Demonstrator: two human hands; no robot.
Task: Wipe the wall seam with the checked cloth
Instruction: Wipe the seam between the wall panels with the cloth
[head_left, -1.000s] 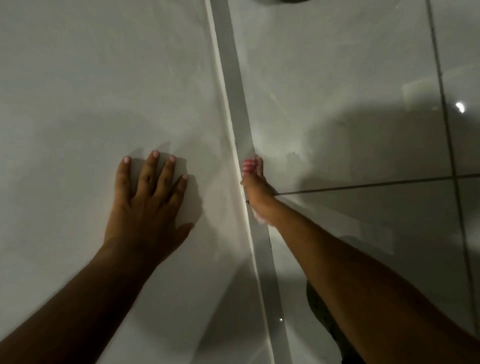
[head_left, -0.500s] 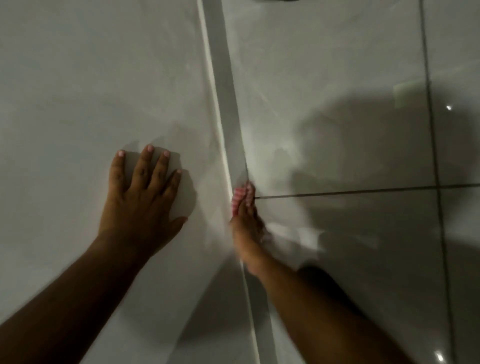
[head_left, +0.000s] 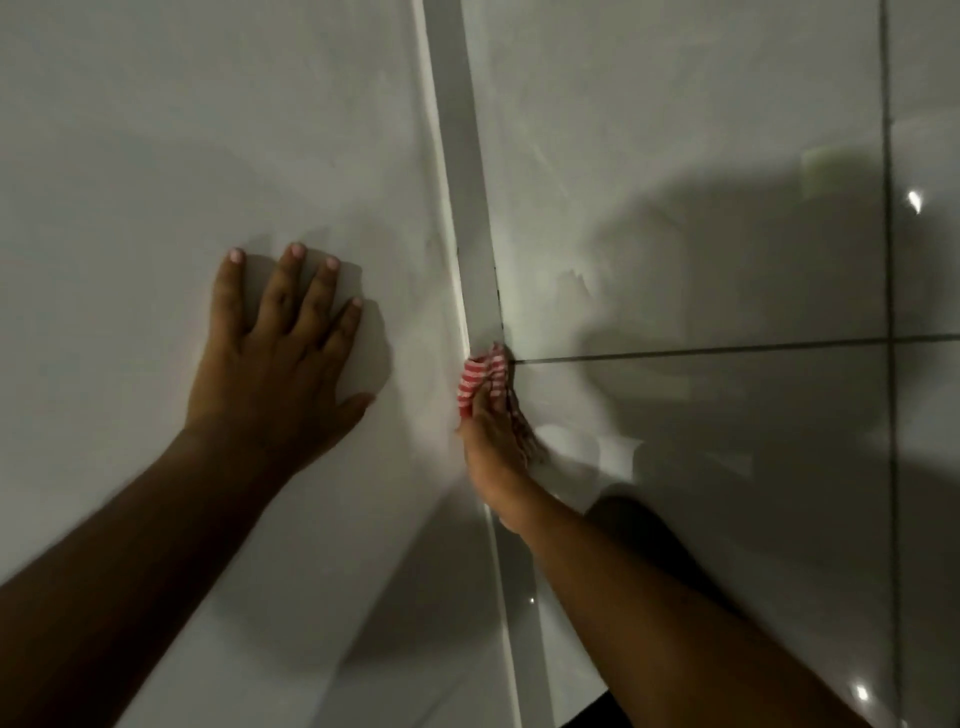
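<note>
right hand (head_left: 496, 441) grip: bunched on checked cloth (head_left: 480, 376) | wall seam (head_left: 470, 197) runs near–far, cloth touching it | left hand (head_left: 275, 358) flat, left of seam

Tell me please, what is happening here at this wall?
A person is cleaning the corner seam where a plain white wall meets a glossy tiled wall. The right hand presses a red and white checked cloth into the seam, near the level of a horizontal grout line. The left hand lies flat and open on the white wall, apparently for support. Dark spots show along the seam just above the cloth, so that part seems not yet wiped.
</note>
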